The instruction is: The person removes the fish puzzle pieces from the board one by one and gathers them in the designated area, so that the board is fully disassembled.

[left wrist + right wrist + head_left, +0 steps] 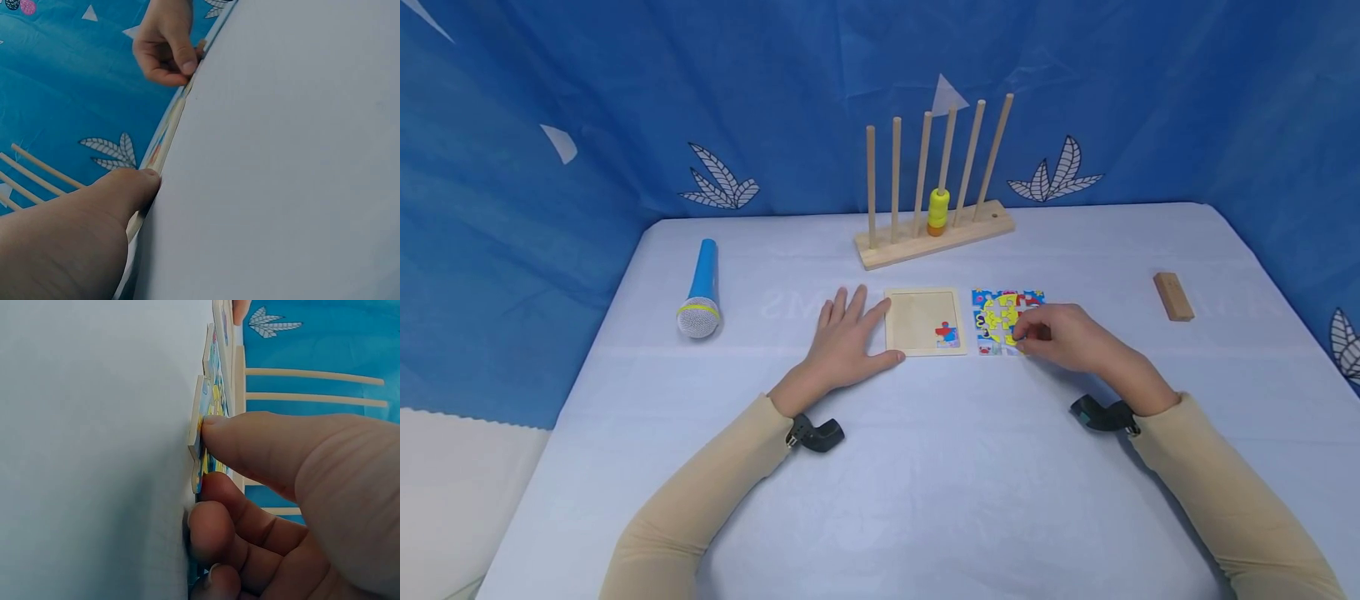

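Note:
A square wooden puzzle tray (915, 320) lies on the table with a few joined jigsaw pieces (947, 336) in its lower right corner. Spread flat, my left hand (844, 343) rests at the tray's left side, with its index fingertip and thumb at the frame. Right of the tray sits a block of colourful jigsaw pieces (988, 317), yellow in the middle and blue around. My right hand (1063, 336) covers that block's lower right part. Close up in the right wrist view, its thumb and index finger pinch a jigsaw piece (196, 412) at the block's near edge.
Behind the tray stands a wooden peg stand (895, 250) with several upright rods and yellow and orange beads (938, 208) on one. A blue toy microphone (703, 275) lies at the left, a small wooden block (1173, 297) at the right. Blue cloth hangs behind the table.

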### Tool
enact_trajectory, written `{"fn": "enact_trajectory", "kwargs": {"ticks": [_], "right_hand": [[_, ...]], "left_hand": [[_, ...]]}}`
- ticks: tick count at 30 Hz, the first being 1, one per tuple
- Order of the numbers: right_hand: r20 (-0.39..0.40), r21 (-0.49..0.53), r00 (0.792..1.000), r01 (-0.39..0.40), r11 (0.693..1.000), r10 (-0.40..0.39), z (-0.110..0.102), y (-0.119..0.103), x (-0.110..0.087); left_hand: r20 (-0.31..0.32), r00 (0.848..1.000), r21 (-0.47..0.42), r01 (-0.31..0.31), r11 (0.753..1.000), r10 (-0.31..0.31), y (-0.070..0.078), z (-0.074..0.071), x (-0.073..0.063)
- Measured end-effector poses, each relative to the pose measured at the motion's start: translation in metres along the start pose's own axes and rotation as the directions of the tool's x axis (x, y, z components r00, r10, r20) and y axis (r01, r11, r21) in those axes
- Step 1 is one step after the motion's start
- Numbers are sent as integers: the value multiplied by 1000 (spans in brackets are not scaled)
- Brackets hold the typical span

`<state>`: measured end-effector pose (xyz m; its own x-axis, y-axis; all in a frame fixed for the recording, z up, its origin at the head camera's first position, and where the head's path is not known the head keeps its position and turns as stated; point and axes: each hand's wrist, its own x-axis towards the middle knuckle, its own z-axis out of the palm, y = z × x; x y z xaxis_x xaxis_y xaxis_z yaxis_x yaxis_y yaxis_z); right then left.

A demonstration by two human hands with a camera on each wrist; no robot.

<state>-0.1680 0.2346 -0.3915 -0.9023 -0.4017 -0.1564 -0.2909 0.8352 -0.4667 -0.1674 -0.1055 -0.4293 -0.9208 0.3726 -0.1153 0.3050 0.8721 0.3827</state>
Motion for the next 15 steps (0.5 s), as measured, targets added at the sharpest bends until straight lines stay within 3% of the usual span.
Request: {"fn": "enact_trajectory", "kwargs": {"ticks": [15], "right_hand": [[-11, -7, 1000, 8, 1000, -8, 1, 1, 1]], "left_hand": [[-2, 1000, -4, -5, 1000, 5, 0, 0, 0]]}}
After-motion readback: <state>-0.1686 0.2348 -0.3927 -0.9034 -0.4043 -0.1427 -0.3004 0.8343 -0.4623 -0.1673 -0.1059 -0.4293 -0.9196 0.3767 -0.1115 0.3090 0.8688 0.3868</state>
